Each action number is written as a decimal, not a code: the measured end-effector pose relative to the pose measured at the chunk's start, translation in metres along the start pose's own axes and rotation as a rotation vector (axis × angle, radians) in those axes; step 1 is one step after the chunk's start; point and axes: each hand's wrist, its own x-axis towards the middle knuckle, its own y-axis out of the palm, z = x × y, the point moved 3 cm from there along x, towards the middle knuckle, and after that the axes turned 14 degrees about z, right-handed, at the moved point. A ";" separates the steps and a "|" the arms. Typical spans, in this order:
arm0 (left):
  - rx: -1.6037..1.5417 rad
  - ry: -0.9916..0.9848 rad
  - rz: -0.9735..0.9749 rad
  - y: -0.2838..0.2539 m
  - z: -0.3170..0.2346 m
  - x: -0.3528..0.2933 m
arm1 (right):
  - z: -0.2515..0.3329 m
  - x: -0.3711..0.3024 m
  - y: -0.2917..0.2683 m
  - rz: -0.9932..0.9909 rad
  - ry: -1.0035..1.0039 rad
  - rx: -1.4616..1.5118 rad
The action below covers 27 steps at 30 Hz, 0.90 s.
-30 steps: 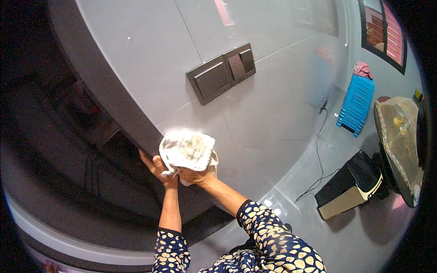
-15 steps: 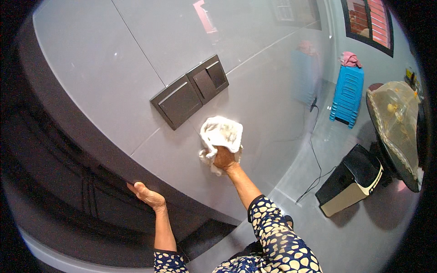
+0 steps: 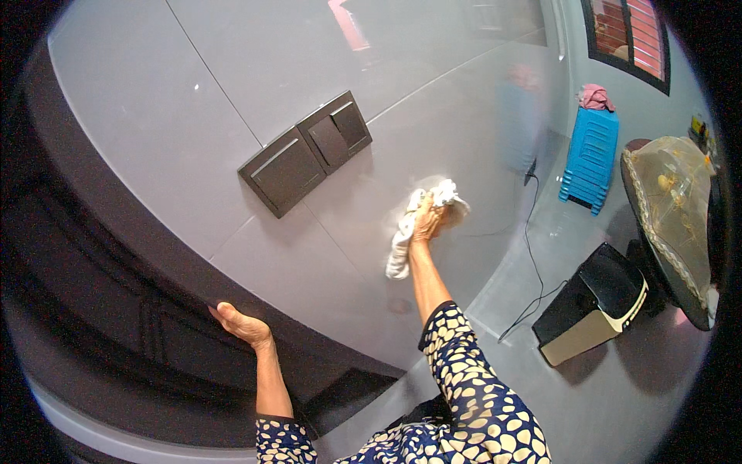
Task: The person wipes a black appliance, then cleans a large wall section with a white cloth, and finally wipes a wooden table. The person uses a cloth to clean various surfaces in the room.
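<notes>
1. since the earlier frames, the right hand (image 3: 427, 220) is carrying the white cloth (image 3: 417, 228) rightward and away from the dark edge, out onto the open grey wall panel (image 3: 193, 139), while the left hand (image 3: 243, 325) is moving apart from it and settling on the dark trim (image 3: 116, 255) at the panel's lower edge.
2. the right hand is closing around the cloth, bunching it under the palm and pressing it flat against the panel, below and to the right of the dark double switch plate (image 3: 305, 151).
3. part of the cloth is hanging loose below the hand, trailing down the wall toward the forearm.
4. the left hand is resting with fingers curled over the trim edge, holding nothing loose; it seems to be bracing there.
5. the cloth is looking light, soft and limp, so it is likely folding and slipping unless gathered; taking it in a wad at the middle, as the hand is doing, is probably keeping it under control.
6. off to the right, a stack of blue stools (image 3: 590, 158), a black box (image 3: 595, 301) and a thin cable (image 3: 533, 255) are sitting on the floor, well apart from both hands.
</notes>
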 end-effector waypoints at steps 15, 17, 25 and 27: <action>0.046 -0.034 -0.004 -0.023 0.020 -0.002 | 0.165 -0.266 -0.002 0.957 -0.745 -0.211; 0.077 0.015 0.015 -0.032 0.046 0.002 | 0.170 -0.250 -0.004 0.896 -0.872 -0.212; 0.097 0.170 -0.034 -0.031 0.042 0.003 | 0.162 -0.137 0.009 0.776 -0.907 -0.262; 0.141 0.170 -0.059 -0.038 0.052 0.001 | 0.158 -0.108 0.016 0.772 -0.912 -0.340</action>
